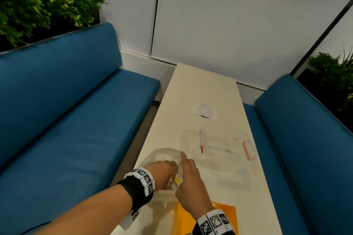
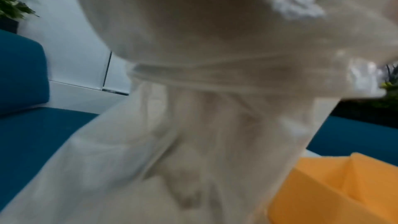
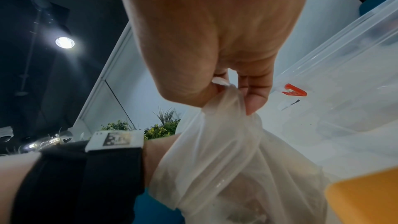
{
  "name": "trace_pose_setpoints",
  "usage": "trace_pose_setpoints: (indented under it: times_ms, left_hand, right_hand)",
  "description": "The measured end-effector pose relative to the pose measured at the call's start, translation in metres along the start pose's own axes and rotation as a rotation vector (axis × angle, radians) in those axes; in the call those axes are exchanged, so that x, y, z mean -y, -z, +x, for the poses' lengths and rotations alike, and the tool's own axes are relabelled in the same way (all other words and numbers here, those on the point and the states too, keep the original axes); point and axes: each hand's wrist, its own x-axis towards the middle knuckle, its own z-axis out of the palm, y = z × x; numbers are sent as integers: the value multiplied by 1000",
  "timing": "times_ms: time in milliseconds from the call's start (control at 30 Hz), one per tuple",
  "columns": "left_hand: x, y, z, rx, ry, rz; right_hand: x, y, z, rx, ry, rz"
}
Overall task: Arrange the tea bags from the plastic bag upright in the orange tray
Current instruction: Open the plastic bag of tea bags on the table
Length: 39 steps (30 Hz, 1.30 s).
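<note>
Right hand (image 1: 191,183): lower centre of the head view, thumb and curled fingers pinching the bag's rim, index finger straight; likely holding the mouth wide.
Left hand (image 1: 165,174): just left of it, reaching into the bag, fingers curled, apparently around a tea bag, though grip unclear.
Plastic bag (image 3: 226,159): thin, translucent, gathered under the pinch.
Tea bags (image 1: 176,182): inside the bag, a yellow-white glimpse only.
Orange tray (image 1: 225,215): bottom edge, right beside the bag for a short carry.
Table (image 1: 202,89): long, cream; clear lidded box (image 1: 225,139) in the middle.
Room: blue benches (image 1: 57,120) both sides, white wall, plants (image 1: 38,2) upper left.
</note>
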Motion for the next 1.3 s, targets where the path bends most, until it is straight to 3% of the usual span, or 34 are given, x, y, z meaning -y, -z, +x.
trace_pose_setpoints:
  times_ms: [133, 400, 533, 667, 833, 1067, 1300]
  left_hand:
    - [-3, -9, 11, -62, -34, 115]
    - [-4, -17, 22, 115, -63, 357]
    - [-3, -16, 33, 116, -110, 336]
    - [-5, -18, 40, 212, -96, 396]
    - [2, -26, 48, 292, -13, 365]
    - [2, -25, 46, 252, -128, 487]
    - [6, -27, 40, 202, -160, 497]
  right_hand:
    - [-3, 5, 4, -54, 2, 29]
    - [-5, 4, 6, -72, 23, 14]
    - [-6, 2, 9, -82, 25, 9]
    - [-9, -1, 12, -91, 21, -2]
    - [-13, -6, 14, -100, 20, -15]
    - [-8, -5, 15, -82, 8, -21]
    - [-8, -9, 16, -92, -11, -28]
